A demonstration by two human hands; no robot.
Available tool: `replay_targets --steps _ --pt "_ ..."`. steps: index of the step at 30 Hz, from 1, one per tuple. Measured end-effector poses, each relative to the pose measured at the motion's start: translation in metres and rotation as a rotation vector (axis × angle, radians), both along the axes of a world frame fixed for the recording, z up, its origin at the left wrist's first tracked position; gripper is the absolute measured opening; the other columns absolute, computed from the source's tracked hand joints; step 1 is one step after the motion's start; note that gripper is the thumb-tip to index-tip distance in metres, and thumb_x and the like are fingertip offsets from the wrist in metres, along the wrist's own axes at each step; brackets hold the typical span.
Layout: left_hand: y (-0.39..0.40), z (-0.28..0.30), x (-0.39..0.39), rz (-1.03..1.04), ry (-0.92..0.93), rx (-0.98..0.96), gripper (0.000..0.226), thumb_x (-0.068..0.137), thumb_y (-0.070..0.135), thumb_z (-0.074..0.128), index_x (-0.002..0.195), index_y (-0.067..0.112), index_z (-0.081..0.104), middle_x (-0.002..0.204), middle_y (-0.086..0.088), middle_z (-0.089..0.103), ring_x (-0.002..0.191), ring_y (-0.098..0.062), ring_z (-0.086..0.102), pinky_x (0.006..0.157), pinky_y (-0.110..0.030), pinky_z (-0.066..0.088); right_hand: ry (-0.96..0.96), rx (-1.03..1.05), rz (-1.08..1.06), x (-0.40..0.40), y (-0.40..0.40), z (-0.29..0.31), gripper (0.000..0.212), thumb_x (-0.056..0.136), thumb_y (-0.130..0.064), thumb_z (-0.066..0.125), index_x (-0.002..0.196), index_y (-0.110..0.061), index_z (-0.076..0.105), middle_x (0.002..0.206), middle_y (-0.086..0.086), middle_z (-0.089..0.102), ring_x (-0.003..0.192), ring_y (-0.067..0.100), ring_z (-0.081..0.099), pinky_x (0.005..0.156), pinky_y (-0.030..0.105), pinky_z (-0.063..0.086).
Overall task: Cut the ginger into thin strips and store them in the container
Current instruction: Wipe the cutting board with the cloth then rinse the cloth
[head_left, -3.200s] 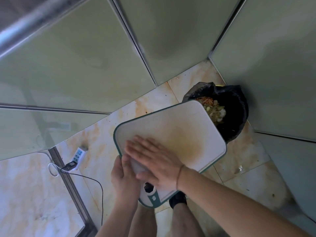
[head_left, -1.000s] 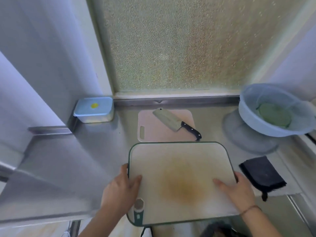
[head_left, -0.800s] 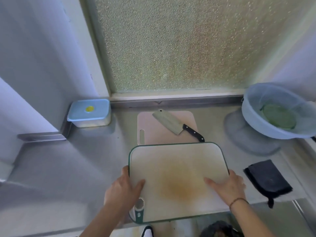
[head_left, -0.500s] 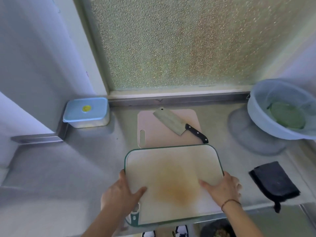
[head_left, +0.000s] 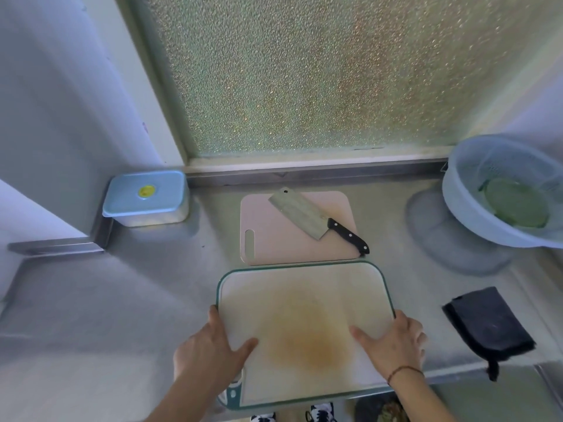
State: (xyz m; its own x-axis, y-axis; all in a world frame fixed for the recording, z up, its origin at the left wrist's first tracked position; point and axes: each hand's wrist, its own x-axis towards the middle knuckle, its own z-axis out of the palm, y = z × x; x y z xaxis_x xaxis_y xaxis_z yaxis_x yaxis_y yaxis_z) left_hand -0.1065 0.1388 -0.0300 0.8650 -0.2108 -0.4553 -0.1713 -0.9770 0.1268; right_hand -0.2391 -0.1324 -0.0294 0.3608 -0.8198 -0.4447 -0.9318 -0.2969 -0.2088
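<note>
A grey metal table [head_left: 122,300] is seen below a frosted window. At its back left corner a lidded blue container [head_left: 145,197] is set. A pink board [head_left: 274,242] lies at the middle rear, just beyond a white green-rimmed cutting board [head_left: 304,300] whose near end juts past the table's front edge. A blue colander [head_left: 475,205] stands at the right rear, and a dark cloth [head_left: 487,322] is laid near the right front edge.
</note>
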Motion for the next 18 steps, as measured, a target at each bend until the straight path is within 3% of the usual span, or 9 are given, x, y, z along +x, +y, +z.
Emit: replay_targets --steps 6,10,13,16,18 --pt "-0.002 0.005 0.001 -0.046 0.01 0.076 0.106 0.086 0.082 0.04 0.159 0.017 0.0 0.123 0.003 0.064 0.108 -0.019 0.065 0.083 -0.032 0.052 0.056 -0.073 0.146 -0.004 -0.003 -0.001 0.097 0.073 -0.076 0.055 0.141 -0.012 0.027 0.142 0.012 0.03 0.129 0.032 0.033 0.104 0.043 0.037" --pt "-0.002 0.011 0.012 -0.029 -0.035 -0.028 0.08 0.094 0.071 0.04 0.156 0.026 0.017 0.115 -0.003 0.068 0.101 -0.025 0.068 0.083 -0.034 0.054 -0.125 -0.143 0.1 -0.036 -0.055 0.009 0.071 0.08 -0.074 0.041 0.128 -0.022 0.052 0.132 0.008 0.051 0.115 0.031 0.048 0.091 0.048 0.049" --pt "-0.019 0.019 0.008 -0.024 -0.076 -0.154 0.066 0.098 0.061 0.044 0.154 0.031 0.025 0.109 0.0 0.068 0.094 -0.023 0.068 0.076 -0.032 0.056 0.011 -0.35 0.003 -0.078 -0.108 0.014 0.058 0.086 -0.052 0.058 0.136 -0.024 0.048 0.142 0.008 0.043 0.125 0.037 0.04 0.094 0.049 0.046" --pt "-0.051 0.018 -0.008 -0.04 -0.055 -0.397 0.049 0.098 0.046 0.058 0.143 0.028 0.05 0.076 0.008 0.057 0.072 -0.015 0.06 0.068 -0.031 0.052 0.142 -0.286 0.048 -0.107 -0.134 0.01 0.058 0.09 -0.051 0.052 0.142 -0.028 0.039 0.15 0.002 0.035 0.133 0.031 0.032 0.101 0.044 0.041" --pt "-0.077 0.017 -0.024 -0.105 -0.015 -0.478 0.041 0.097 0.039 0.062 0.135 0.026 0.059 0.069 0.009 0.053 0.066 -0.008 0.053 0.065 -0.029 0.046 0.134 -0.304 0.1 -0.117 -0.139 0.008 0.048 0.094 -0.049 0.046 0.138 -0.029 0.047 0.146 -0.002 0.043 0.13 0.027 0.038 0.1 0.04 0.042"
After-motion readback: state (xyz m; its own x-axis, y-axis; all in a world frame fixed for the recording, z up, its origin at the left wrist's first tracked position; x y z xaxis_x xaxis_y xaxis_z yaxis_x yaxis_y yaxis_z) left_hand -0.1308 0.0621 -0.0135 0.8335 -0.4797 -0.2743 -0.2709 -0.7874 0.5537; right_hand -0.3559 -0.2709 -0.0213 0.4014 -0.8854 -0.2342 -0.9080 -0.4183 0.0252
